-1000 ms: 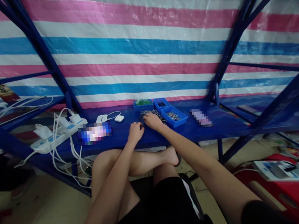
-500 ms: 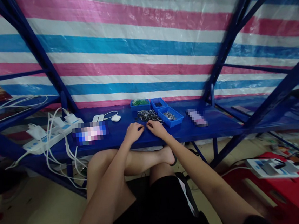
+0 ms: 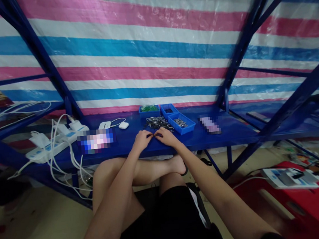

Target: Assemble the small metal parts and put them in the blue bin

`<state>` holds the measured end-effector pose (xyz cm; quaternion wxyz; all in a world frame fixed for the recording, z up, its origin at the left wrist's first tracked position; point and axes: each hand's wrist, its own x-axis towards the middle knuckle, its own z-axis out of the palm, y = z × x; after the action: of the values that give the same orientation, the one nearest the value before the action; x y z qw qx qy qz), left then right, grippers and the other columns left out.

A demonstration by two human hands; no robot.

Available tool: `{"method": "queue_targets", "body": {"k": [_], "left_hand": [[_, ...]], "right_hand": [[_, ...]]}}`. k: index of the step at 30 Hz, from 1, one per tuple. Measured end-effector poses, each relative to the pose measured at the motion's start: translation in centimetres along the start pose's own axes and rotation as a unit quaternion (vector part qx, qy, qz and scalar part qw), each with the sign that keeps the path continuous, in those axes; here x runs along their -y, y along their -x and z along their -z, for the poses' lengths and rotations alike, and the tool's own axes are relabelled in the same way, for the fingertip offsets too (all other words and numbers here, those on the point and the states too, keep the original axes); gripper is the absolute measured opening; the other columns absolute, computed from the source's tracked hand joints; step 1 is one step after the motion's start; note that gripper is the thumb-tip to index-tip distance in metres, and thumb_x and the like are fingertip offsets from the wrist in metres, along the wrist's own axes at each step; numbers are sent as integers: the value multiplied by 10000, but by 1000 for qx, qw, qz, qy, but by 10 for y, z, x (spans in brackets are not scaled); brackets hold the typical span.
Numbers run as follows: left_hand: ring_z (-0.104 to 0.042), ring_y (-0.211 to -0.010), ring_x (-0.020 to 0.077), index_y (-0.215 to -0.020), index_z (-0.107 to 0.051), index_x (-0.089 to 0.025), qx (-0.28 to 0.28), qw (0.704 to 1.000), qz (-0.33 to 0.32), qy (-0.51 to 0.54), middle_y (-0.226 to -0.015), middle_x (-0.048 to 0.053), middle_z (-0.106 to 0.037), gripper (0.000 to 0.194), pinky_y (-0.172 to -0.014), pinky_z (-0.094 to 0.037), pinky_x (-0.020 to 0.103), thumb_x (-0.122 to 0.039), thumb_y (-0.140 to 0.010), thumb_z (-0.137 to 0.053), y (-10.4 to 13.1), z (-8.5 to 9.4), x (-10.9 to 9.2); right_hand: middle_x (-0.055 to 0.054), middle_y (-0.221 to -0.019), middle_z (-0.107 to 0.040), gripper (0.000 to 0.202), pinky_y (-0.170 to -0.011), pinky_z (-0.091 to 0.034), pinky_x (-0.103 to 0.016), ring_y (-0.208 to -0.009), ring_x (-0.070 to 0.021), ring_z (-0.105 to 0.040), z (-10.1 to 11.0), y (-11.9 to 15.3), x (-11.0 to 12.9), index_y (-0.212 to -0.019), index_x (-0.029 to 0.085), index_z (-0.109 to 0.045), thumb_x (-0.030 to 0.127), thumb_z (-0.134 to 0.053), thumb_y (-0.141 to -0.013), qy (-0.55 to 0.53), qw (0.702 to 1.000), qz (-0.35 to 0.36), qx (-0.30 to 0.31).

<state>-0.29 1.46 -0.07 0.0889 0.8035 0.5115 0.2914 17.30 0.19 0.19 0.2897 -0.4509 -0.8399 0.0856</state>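
My left hand (image 3: 142,140) and my right hand (image 3: 164,137) meet fingertip to fingertip over the front of the blue table (image 3: 201,142). Both have their fingers pinched together; whatever is between them is too small to make out. Just beyond my fingers lies a loose pile of dark and silvery small parts (image 3: 157,123). Right of the pile, a blue tray (image 3: 188,129) holds small metal pieces. Behind it stands a second blue tray (image 3: 172,106) with dark bits, and a third blue tray (image 3: 142,114) holds green pieces in clear plastic.
A white power strip (image 3: 41,154) with plugs and dangling cables lies at the table's left, near a blurred-out phone (image 3: 97,141). A white case (image 3: 123,126) sits behind. Another blurred phone (image 3: 210,124) lies on the right. Blue metal posts flank the table.
My right hand has shifted slightly left, so its fingertips now come up against those of my left hand. The trays and the pile stay as they were.
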Motion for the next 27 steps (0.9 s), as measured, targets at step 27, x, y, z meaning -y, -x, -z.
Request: {"method": "queue_targets", "body": {"k": [27], "left_hand": [[-552, -862, 190, -884, -657, -197, -27, 999, -33, -4, -899, 63, -644, 208, -821, -421, 322, -272, -813, -477, 5, -1, 0]], "right_hand": [[7, -724, -610, 326, -682, -391, -211, -660, -124, -532, -1, -2, -7, -978, 182, -610, 74, -400, -753, -45, 998, -36, -29]]}}
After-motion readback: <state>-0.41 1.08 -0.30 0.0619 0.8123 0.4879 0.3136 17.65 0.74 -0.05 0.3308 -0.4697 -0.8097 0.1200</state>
